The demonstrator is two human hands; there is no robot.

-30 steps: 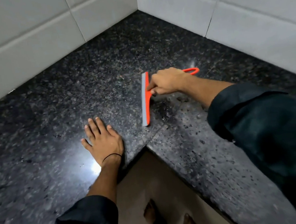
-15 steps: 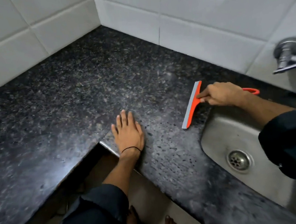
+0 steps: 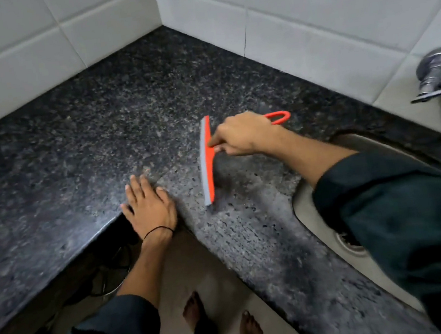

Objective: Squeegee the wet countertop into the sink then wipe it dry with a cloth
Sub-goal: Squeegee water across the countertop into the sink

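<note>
Stage: squeegeeing, wiping not begun.
Right hand (image 3: 243,134): fingers clasp squeegee (image 3: 207,163).
Left hand (image 3: 150,207): fingers together, flat on countertop (image 3: 69,136).

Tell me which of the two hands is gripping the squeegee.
The right hand: it is closed around the handle of the orange squeegee, blade on the countertop. The left hand lies flat and empty at the counter's inner corner.

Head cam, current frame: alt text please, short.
A person's right hand holds an orange squeegee on a black granite countertop beside a steel sink; the left hand rests flat at the counter's inner corner.
</note>
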